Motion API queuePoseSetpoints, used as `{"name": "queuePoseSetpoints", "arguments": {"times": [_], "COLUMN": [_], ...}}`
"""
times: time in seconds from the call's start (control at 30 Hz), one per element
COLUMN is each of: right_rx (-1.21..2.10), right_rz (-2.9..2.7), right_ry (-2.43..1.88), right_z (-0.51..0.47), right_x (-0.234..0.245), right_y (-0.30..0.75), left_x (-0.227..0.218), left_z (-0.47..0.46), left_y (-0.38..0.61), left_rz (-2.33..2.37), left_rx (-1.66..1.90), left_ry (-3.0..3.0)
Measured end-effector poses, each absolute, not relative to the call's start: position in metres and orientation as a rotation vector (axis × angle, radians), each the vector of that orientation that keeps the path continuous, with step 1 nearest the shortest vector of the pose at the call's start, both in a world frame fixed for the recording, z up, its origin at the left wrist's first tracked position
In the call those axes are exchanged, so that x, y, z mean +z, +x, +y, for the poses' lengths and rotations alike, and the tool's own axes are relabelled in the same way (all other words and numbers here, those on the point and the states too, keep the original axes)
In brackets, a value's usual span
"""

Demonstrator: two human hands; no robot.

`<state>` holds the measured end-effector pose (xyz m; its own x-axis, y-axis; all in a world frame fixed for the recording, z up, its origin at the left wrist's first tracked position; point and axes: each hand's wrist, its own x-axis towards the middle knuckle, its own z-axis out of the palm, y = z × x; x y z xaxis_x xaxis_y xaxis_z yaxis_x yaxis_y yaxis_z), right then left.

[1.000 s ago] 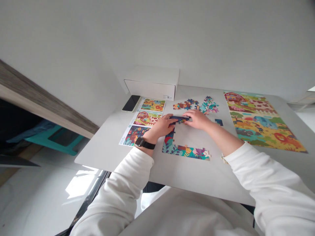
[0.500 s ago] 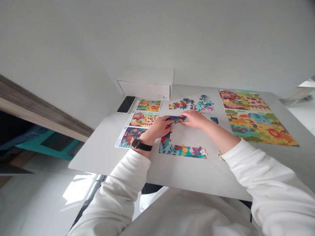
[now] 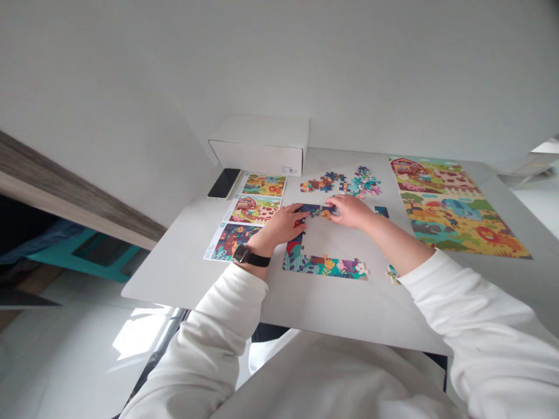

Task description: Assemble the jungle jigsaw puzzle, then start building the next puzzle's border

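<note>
Two hands work over a white table, beside a printed farm picture. Loose puzzle pieces remain heaped beyond them, while a joined border forms an L. The left hand and right hand pinch narrowly on a dark blue strip just above that border's upright end.

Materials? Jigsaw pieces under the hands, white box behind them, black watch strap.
The multicoloured jigsaw pieces look like printed cardboard: matte, thin, die-cut edges. The white rectangular box looks like matte card, with crisp folded edges. The black watch strap looks like matte rubber or silicone, but it is too small to be sure.
</note>
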<state>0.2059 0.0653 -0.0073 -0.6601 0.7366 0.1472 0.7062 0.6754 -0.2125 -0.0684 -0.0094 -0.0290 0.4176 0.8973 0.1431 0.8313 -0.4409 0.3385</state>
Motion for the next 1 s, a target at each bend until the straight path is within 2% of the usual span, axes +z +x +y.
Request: {"name": "queuePoseSetpoints", "arguments": {"times": [0.53,1.0], "right_rx": [0.29,0.22], "right_rz": [-2.632,-2.72], "right_ry": [-0.989,-1.024], "right_z": [0.072,0.072], "right_x": [-0.013,-0.012], "right_y": [0.209,0.207], "left_x": [-0.03,-0.026], "left_z": [-0.01,-0.013], "left_y": [-0.068,-0.066], "left_rz": [1.511,1.54], "left_rx": [0.444,0.514], "left_ry": [2.46,2.364]}}
